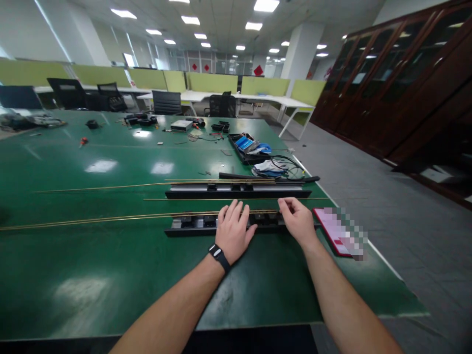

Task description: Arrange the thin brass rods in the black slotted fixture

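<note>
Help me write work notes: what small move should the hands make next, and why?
Probably use the right hand to gently straighten the nearest brass-coloured rods: its fingers curl near their right ends, while the left hand lies across them and the near black rail.

Table [121, 275]: green top, glossy, reflecting ceiling lights [266, 5]. By right edge, nearer part: flat red-rimmed panel [327, 223], partly pixelated, details unreadable. Farther along same edge: black tray [239, 153] holding blue packets [243, 143]; white-and-blue cloth bundle [267, 168] just beside it, on its near side. Toward far edge: pale flat box [181, 125], with black parts [140, 119] to its left. Orange piece [84, 141] and small black object [92, 124] lie farther left, also toward far edge. Beyond far edge: black chairs [166, 103], white desks [258, 100], yellow-green partitions [212, 83]. Beyond right edge: grey floor [328, 157], dark wooden cabinet [372, 115] with glazed doors.
</note>
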`<action>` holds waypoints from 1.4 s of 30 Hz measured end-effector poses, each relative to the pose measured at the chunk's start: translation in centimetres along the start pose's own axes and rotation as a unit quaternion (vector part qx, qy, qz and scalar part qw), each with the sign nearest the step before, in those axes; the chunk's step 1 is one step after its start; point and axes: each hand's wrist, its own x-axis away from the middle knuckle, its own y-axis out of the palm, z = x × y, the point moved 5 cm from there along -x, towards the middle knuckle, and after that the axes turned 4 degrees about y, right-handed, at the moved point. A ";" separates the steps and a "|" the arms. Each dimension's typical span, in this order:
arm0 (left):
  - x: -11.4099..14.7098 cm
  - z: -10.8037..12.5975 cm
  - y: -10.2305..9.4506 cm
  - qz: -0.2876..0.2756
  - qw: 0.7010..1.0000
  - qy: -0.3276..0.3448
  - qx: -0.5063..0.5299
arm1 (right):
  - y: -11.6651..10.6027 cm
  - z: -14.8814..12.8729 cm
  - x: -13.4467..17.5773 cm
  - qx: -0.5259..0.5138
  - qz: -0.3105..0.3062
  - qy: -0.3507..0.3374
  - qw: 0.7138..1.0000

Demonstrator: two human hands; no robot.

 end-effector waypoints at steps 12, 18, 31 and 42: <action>0.1 -1.4 -0.6 0.002 1.000 -0.022 -0.019 | 0.6 0.6 0.6 0.104 -0.070 -0.024 0.992; 0.1 -1.5 -0.7 0.007 0.999 -0.024 -0.022 | 0.8 0.5 0.8 0.103 -0.076 -0.024 0.991; 0.2 -1.6 -0.6 0.002 1.000 -0.022 -0.022 | 0.9 0.0 1.0 0.108 -0.105 -0.041 0.988; 0.2 -1.6 -0.6 0.003 1.000 -0.019 -0.020 | 0.8 0.4 0.7 0.116 -0.100 -0.035 0.988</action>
